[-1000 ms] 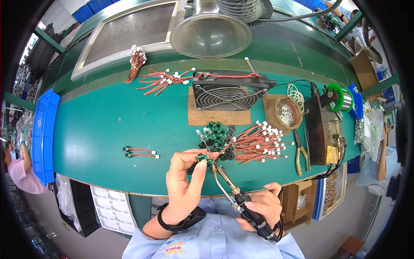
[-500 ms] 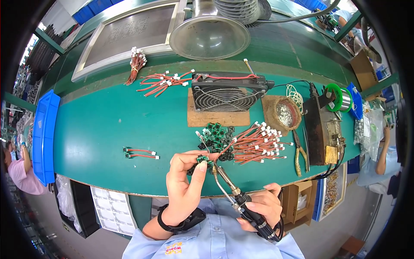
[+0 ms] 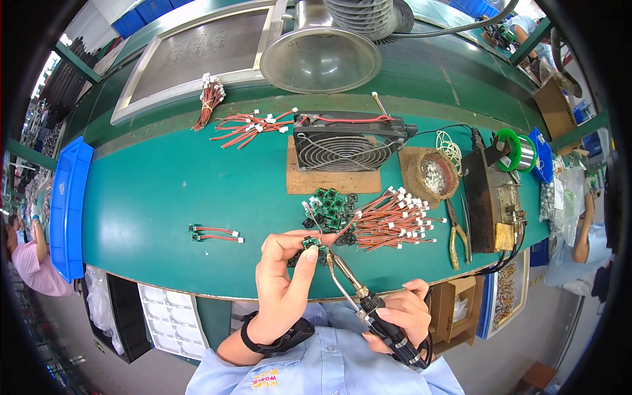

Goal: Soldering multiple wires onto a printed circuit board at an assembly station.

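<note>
Between thumb and fingers, my left hand (image 3: 283,270) pinches a small green circuit board (image 3: 311,243). A red-and-black wire lead runs from the board toward the wire pile. My right hand (image 3: 403,316) is wrapped round a black-handled soldering iron (image 3: 375,309), whose tip and thin side tube reach the board's right edge. Beyond my hands lies a heap of green boards (image 3: 329,205) with black parts. Right of it, many red-and-black leads with white connectors (image 3: 398,220) are spread out. Two finished-looking boards with leads (image 3: 216,234) lie to the left.
A fan (image 3: 345,146) stands on a wooden board behind the heap. To the right are a round solder-scrap dish (image 3: 434,176), pliers (image 3: 455,234), a dark soldering unit (image 3: 488,197) and a green solder reel (image 3: 519,150). A blue tray (image 3: 69,207) edges the table's left.
Almost nothing differs. The pinched board and the iron's tip have shifted very slightly to the right; both hands keep their grip.
</note>
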`<state>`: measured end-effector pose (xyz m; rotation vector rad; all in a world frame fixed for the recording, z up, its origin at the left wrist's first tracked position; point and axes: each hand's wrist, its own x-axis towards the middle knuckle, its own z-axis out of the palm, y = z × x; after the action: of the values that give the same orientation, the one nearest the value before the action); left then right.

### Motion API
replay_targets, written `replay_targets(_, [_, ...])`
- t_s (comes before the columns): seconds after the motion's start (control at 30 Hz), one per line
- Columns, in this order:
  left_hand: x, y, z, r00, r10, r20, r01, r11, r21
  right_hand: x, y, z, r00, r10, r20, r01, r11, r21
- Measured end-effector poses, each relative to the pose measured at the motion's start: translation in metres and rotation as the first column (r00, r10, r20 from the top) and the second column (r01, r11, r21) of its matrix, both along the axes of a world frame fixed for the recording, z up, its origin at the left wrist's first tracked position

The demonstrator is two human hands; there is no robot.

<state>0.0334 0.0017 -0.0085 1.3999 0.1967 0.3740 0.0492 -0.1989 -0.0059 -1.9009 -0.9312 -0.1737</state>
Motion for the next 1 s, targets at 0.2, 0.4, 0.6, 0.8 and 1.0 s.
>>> replay_targets(0.2, [0.000, 0.000, 0.001, 1.000, 0.000, -0.001, 0.000, 1.000, 0.010, 0.000, 0.001, -0.002, 1.000, -0.005, 0.004, 0.005, 1.000, 0.010])
replay_targets(0.4, [0.001, -0.002, 0.005, 1.000, 0.013, -0.003, -0.013, 0.999, -0.035, -0.002, 0.001, -0.002, 1.000, -0.009, 0.003, 0.009, 1.000, 0.012])
replay_targets(0.6, [0.001, -0.004, 0.010, 0.998, 0.032, -0.046, -0.036, 0.995, -0.097, -0.004, 0.001, -0.005, 1.000, -0.001, -0.009, 0.001, 1.000, 0.020])
replay_targets(0.8, [0.002, -0.004, 0.010, 0.998, 0.028, -0.047, -0.035, 0.987, -0.155, -0.004, 0.002, -0.003, 1.000, -0.008, 0.001, 0.008, 1.000, 0.019])
replay_targets(1.0, [0.001, -0.004, 0.009, 0.999, 0.023, -0.029, -0.027, 0.988, -0.151, -0.003, 0.001, -0.002, 1.000, -0.009, 0.007, 0.009, 1.000, 0.020])
